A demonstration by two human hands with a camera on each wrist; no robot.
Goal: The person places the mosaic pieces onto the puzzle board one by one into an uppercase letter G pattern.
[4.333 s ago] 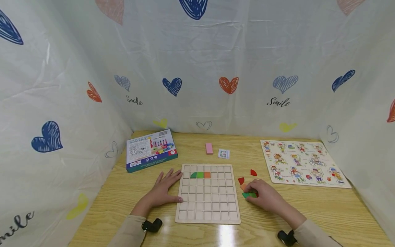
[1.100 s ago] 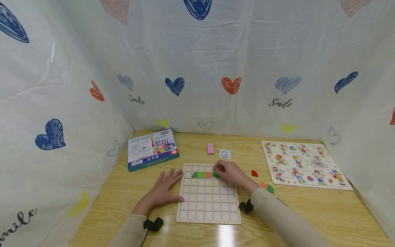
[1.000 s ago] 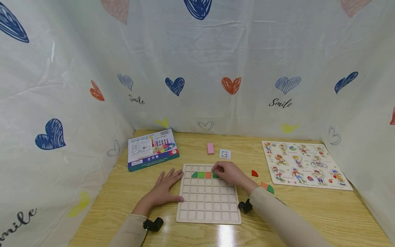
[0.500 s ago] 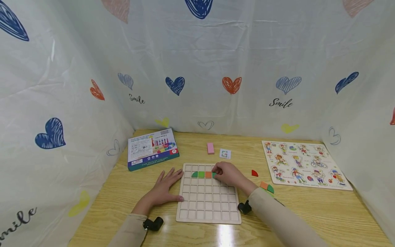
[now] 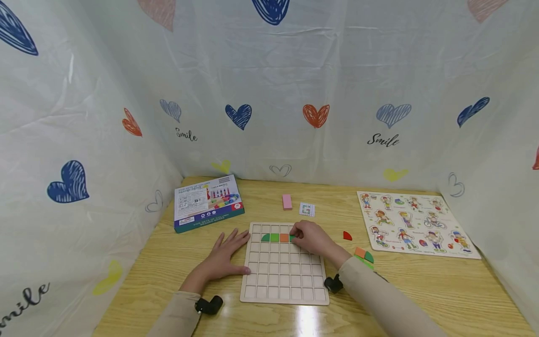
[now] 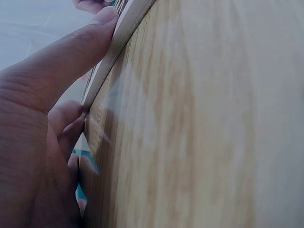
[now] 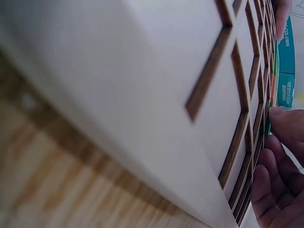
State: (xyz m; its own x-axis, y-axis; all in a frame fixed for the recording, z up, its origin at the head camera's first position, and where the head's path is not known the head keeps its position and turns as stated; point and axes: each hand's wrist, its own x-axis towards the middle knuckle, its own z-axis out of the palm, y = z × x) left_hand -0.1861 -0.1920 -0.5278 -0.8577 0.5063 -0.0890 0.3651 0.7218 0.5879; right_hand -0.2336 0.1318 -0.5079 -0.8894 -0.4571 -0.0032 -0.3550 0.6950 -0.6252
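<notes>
A pale wooden grid board (image 5: 273, 283) lies on the table. In its second row from the back sit a green quarter-round tile (image 5: 265, 238), a green square tile (image 5: 274, 238) and an orange square tile (image 5: 284, 238). Just right of the orange one, my right hand (image 5: 312, 238) pinches another green tile (image 5: 292, 238) at the board's surface, mostly covered by the fingers; its edge shows under the thumb (image 7: 285, 124) in the right wrist view. My left hand (image 5: 223, 260) rests with spread fingers at the board's left edge, thumb (image 6: 90, 40) touching it.
Loose orange and green tiles (image 5: 364, 256) lie right of the board, partly behind the right sleeve; a red quarter-round tile (image 5: 347, 236) is nearby. Behind the board are a pink block (image 5: 287, 202) and a small pattern card (image 5: 307, 209). A box (image 5: 209, 203) and a picture puzzle board (image 5: 417, 224) flank them.
My right hand has moved from the loose tiles to the board, bringing a green tile beside the orange one. Over the last second its fingers shifted slightly. The left hand stayed put.
</notes>
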